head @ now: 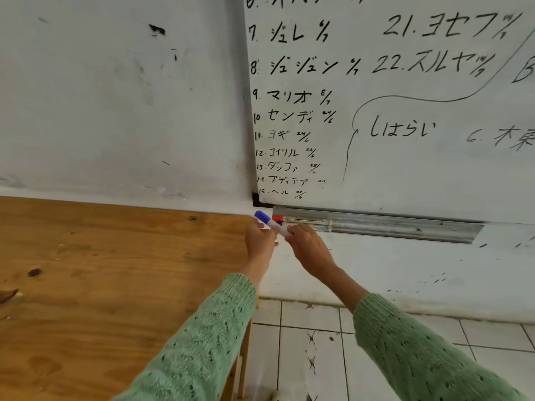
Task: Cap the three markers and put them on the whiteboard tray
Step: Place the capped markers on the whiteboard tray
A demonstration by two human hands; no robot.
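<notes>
A blue-capped white marker [267, 220] is held tilted, cap up and to the left, just off the left end of the metal whiteboard tray [405, 228]. My left hand [259, 238] grips its middle and my right hand [307, 246] holds its lower end. A red-capped marker [301, 219] lies flat in the tray at its left end. A second marker [315, 228] lies in front of it, mostly hidden behind my right hand.
A wooden table [101, 285] fills the left side, its edge right beside my left arm. The whiteboard [405, 111] with black writing hangs above the tray. White wall and tiled floor [318, 357] lie below on the right.
</notes>
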